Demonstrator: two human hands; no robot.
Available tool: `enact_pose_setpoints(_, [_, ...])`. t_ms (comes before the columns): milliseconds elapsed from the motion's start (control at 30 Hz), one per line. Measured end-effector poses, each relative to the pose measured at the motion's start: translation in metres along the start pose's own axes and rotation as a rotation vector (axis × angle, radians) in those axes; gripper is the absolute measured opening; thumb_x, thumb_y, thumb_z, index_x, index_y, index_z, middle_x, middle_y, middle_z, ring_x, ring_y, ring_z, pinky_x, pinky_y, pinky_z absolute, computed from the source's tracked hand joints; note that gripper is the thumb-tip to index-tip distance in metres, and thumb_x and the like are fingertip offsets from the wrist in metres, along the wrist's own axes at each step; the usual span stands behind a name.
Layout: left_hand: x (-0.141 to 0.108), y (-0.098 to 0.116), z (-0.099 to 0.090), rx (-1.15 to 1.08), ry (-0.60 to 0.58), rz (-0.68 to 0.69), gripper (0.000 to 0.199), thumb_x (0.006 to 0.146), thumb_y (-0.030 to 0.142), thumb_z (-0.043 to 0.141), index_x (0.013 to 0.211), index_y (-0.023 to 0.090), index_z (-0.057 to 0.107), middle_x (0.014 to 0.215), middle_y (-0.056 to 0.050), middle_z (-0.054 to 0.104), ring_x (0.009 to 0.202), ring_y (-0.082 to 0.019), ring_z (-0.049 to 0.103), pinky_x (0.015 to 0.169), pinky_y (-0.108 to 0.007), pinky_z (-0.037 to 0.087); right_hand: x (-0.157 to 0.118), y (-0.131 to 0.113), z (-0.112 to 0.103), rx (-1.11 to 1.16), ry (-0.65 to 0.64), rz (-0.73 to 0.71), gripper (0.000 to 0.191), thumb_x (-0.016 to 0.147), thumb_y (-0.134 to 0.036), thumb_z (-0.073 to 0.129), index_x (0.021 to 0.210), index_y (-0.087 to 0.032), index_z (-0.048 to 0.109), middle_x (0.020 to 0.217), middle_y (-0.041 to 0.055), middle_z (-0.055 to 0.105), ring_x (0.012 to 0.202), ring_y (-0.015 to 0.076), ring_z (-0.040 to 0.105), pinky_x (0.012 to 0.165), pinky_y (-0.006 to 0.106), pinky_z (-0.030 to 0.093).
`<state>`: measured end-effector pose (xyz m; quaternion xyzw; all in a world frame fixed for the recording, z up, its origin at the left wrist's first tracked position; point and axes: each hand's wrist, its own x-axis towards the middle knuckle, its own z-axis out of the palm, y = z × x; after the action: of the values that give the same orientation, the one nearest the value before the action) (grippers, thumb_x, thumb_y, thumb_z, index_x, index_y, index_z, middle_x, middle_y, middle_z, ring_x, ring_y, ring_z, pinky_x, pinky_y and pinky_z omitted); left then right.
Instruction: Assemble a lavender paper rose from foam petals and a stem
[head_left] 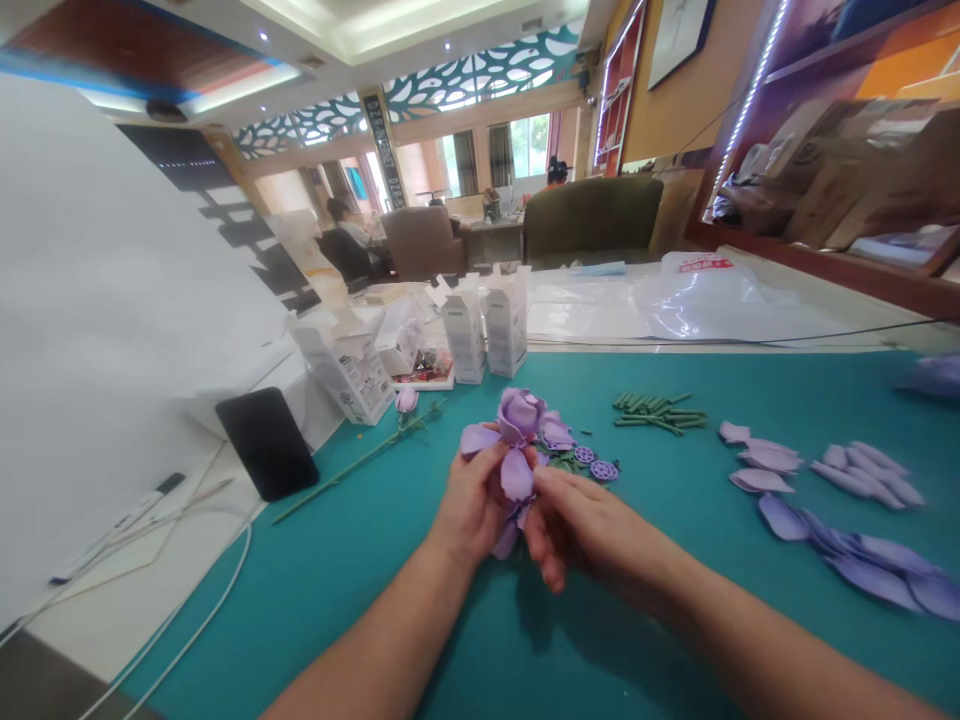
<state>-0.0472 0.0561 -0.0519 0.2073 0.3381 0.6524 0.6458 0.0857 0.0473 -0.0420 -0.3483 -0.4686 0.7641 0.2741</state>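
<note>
Petals of the lilac flower (pixel 519 412) stand upright above the mat (pixel 360 600), between the two hands. The left hand (pixel 469 508) has its thumb and fingers clamped on the flower just under the bloom. The right hand (pixel 576 522) reaches in from the other side, its fingertips at a low petal; its lower fingers are curled, and whether they pinch anything I cannot tell. Behind the hands lie purple discs (pixel 603 470) and more petals, partly hidden. Further right are a pile of green sticks (pixel 660 412), pale petals (pixel 769 455), rolled petals (pixel 874 474) and darker petals (pixel 862 555). On the left, a rose (pixel 406 400) on a long stem (pixel 337 480) lies near a black tablet (pixel 267 443). White boxes (pixel 507 325) stand along the mat's far edge, and a clear plastic sheet (pixel 592 308) lies beyond.
</note>
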Motion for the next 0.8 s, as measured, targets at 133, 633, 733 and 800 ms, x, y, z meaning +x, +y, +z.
enact_pose_setpoints(133, [0.007, 0.02, -0.004, -0.052, 0.028, 0.06, 0.017, 0.072, 0.014, 0.068, 0.088, 0.014, 0.062, 0.084, -0.005, 0.072, 0.064, -0.013, 0.065, 0.067, -0.026, 0.055, 0.003, -0.014, -0.027, -0.167, 0.178, -0.137, 0.038, 0.079, -0.058, 0.058, 0.084, -0.02, 0.057, 0.055, -0.0051, 0.055, 0.044, 0.0085, 0.049, 0.044, 0.022, 0.039])
enact_pose_setpoints(633, [0.006, 0.032, -0.006, -0.086, -0.033, 0.028, 0.012, 0.084, 0.012, 0.055, 0.086, 0.01, 0.066, 0.088, -0.009, 0.073, 0.062, -0.011, 0.066, 0.067, -0.026, 0.056, 0.016, 0.001, -0.051, -1.148, 0.262, -0.406, 0.012, 0.083, -0.027, 0.05, 0.079, -0.021, 0.06, 0.073, 0.0001, 0.064, 0.066, 0.0154, 0.055, 0.061, 0.027, 0.039])
enact_pose_setpoints(733, [0.007, 0.031, -0.007, -0.083, -0.045, 0.02, 0.011, 0.083, 0.012, 0.056, 0.088, 0.01, 0.066, 0.09, -0.009, 0.073, 0.062, -0.011, 0.066, 0.066, -0.025, 0.056, 0.01, 0.009, -0.031, -1.385, 0.143, -0.406, 0.005, 0.081, -0.023, 0.057, 0.082, -0.02, 0.06, 0.081, 0.0029, 0.064, 0.073, 0.0173, 0.056, 0.062, 0.027, 0.038])
enact_pose_setpoints(800, [0.007, 0.03, -0.007, -0.084, -0.057, 0.021, 0.01, 0.083, 0.013, 0.058, 0.088, 0.011, 0.066, 0.09, -0.009, 0.073, 0.063, -0.012, 0.066, 0.066, -0.025, 0.056, 0.008, 0.014, -0.023, -1.51, 0.128, -0.425, 0.007, 0.079, -0.022, 0.062, 0.085, -0.02, 0.061, 0.087, 0.005, 0.064, 0.08, 0.0203, 0.057, 0.063, 0.028, 0.038])
